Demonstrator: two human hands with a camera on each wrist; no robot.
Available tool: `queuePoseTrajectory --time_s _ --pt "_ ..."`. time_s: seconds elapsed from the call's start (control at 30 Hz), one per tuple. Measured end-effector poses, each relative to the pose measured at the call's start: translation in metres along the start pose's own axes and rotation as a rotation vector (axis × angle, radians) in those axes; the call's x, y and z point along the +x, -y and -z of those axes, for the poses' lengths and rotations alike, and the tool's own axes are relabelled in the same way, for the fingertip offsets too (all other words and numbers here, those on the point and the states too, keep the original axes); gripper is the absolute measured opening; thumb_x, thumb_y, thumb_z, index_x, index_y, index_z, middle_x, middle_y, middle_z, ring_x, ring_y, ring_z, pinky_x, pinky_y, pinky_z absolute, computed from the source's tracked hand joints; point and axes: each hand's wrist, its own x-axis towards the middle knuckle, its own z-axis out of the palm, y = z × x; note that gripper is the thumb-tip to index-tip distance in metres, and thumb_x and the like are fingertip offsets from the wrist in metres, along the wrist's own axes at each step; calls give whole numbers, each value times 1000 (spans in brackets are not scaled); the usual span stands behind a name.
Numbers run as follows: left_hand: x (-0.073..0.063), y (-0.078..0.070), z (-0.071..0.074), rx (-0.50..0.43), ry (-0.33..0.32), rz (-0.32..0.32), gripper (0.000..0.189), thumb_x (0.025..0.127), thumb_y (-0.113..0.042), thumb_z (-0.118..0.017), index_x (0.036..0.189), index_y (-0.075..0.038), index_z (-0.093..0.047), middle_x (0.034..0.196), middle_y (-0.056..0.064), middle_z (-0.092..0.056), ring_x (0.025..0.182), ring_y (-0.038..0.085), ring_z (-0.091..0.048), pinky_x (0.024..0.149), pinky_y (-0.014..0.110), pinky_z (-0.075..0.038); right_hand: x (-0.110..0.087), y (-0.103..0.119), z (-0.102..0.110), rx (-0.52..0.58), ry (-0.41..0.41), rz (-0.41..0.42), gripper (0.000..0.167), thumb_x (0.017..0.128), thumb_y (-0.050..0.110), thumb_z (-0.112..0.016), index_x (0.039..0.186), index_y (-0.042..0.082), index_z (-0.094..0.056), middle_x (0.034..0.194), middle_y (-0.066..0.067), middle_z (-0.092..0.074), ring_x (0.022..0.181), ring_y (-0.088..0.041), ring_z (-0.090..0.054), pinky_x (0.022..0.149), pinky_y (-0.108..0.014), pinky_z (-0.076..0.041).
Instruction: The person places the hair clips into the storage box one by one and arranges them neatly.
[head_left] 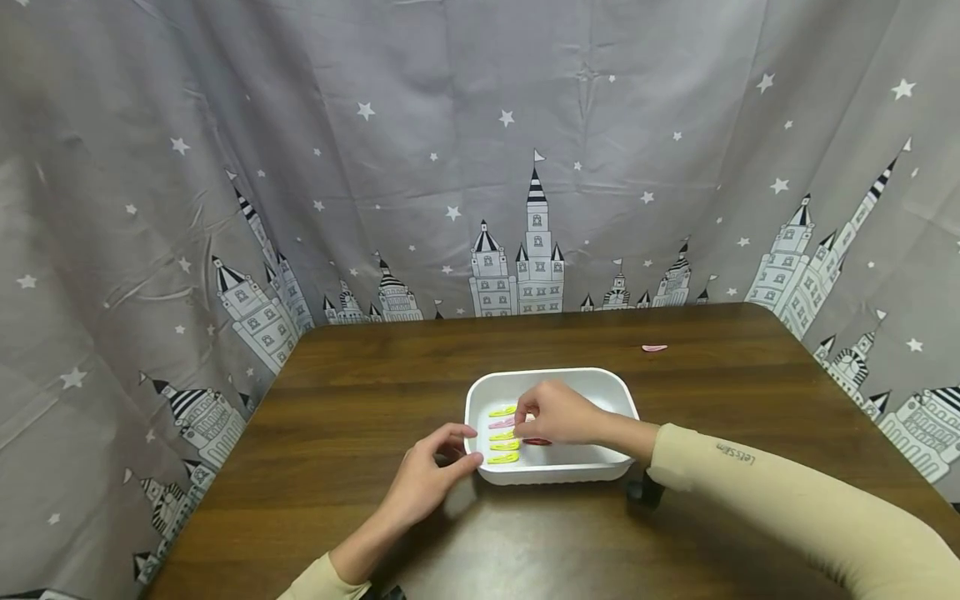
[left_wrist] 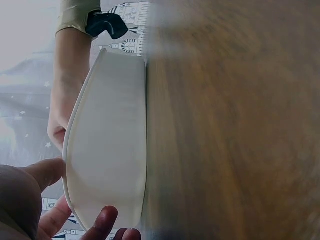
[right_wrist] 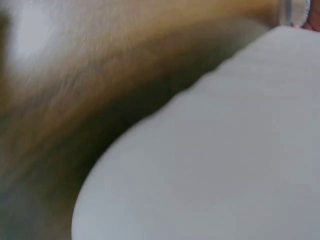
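A white plastic tray [head_left: 558, 475] stands on the table, with small snap hair clips inside. Along its left part lies a column of clips: several yellow hair clips [head_left: 504, 457] and a pink hair clip [head_left: 501, 423]. My right hand [head_left: 558, 414] reaches into the tray with fingers bent down beside this column. A red hair clip [head_left: 536, 442] shows just under that hand; whether the fingertips pinch anything is hidden. My left hand [head_left: 429, 471] rests at the tray's left end, thumb and fingers spread and touching the rim. In the left wrist view, its fingers [left_wrist: 102, 222] lie by the tray's outer wall.
Another pink hair clip [head_left: 654, 348] lies on the brown wooden table [head_left: 375, 392], beyond the tray to the right. A grey curtain [head_left: 420, 167] printed with castles and stars hangs behind and beside the table. The right wrist view is mostly filled by the tray's wall.
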Motion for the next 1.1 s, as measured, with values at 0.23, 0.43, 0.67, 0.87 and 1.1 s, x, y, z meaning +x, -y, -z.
queuePoseTrajectory --time_s 0.23,0.43,0.67,0.87,1.1 --pt "1 -1 0 10 -5 4 31 86 -31 -80 114 -21 -71 93 -6 -70 89 14 -63 83 35 -47 -8 -11 33 69 -71 -109 6 86 22 -77 80 21 -76 57 7 -50 58 -9 -45 54 -25 -35" --pt "1 -2 1 6 -5 12 30 86 -32 -80 113 -21 -71 92 -5 -69 89 12 -63 83 36 -46 -15 -23 59 113 -140 -181 5 86 23 -78 85 19 -77 57 6 -44 57 -12 -43 54 -27 -35" --pt "0 -2 1 8 -5 11 30 86 -30 -81 113 -20 -71 92 -4 -69 88 14 -63 82 34 -47 -24 -41 83 162 -218 -242 11 89 22 -76 90 11 -77 60 4 -44 61 -14 -43 57 -28 -36" --pt "-1 -2 1 -8 1 1 30 85 -30 -81 112 -20 -71 91 -4 -70 87 14 -64 81 31 -47 -29 -64 99 167 -279 -309 17 91 26 -74 96 10 -77 64 2 -50 61 -17 -44 57 -29 -37" --pt "0 -1 0 -13 7 -1 30 85 -31 -81 112 -21 -71 92 -4 -69 86 13 -63 80 30 -47 -34 -99 113 183 -370 -359 24 93 29 -73 101 7 -77 93 -6 -71 84 -20 -54 75 -32 -45"
